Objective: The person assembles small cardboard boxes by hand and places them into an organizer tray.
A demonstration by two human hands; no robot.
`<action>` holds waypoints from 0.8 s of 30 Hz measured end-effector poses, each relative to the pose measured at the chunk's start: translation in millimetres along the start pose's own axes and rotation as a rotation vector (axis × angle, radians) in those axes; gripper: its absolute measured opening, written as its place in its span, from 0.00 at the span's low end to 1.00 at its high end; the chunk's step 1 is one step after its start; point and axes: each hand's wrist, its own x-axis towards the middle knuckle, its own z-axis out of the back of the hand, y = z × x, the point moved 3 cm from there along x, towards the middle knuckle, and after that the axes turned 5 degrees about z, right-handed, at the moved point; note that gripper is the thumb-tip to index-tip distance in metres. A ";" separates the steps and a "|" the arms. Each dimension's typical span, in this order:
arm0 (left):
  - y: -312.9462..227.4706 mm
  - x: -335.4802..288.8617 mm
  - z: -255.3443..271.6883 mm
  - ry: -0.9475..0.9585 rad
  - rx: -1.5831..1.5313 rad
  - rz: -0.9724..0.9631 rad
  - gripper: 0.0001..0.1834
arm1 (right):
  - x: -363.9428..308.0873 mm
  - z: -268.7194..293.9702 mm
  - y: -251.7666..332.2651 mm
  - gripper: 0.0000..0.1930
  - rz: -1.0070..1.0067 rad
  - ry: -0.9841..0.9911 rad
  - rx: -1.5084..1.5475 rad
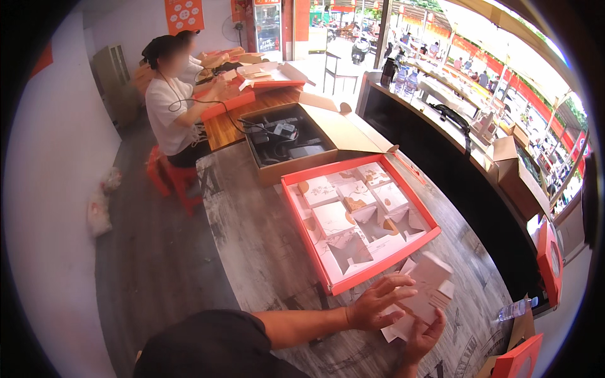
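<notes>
A small white and tan folding carton [432,277], partly folded with flaps sticking out, is between my hands at the lower right, just above the table. My left hand [380,303] reaches in from the left with fingers stretched out along the carton's side. Below it, my right hand [423,339] pinches the carton's lower edge between thumb and fingers. Part of the carton is hidden behind my left fingers. Just beyond stands a shallow red tray box [386,276], holding several white small boxes in rows, some closed and others with open tops.
The grey wood-patterned table [252,252] also bears an open brown carton [258,170] with black equipment and cables. Two people [167,113] sit at the far left among red boxes. A plastic bottle [513,309] and a red box [523,358] are at the right.
</notes>
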 end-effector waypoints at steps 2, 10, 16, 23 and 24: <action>1.3 -0.2 -3.0 0.094 0.200 -0.029 0.27 | -4.6 -8.2 10.5 0.29 0.066 0.161 -0.276; 51.0 -33.7 -42.2 0.275 0.213 0.166 0.18 | 2.7 -12.6 27.1 0.23 0.176 0.286 -0.601; 33.8 -14.9 -27.8 0.273 0.229 0.132 0.15 | 2.7 -7.8 32.4 0.19 0.040 0.165 -0.424; 17.5 -8.1 -16.0 0.113 0.252 0.035 0.11 | 2.1 -18.8 29.0 0.18 0.220 0.321 -0.616; 9.3 -6.1 -13.9 0.087 0.217 0.029 0.11 | 3.3 -21.2 32.0 0.19 0.226 0.357 -0.607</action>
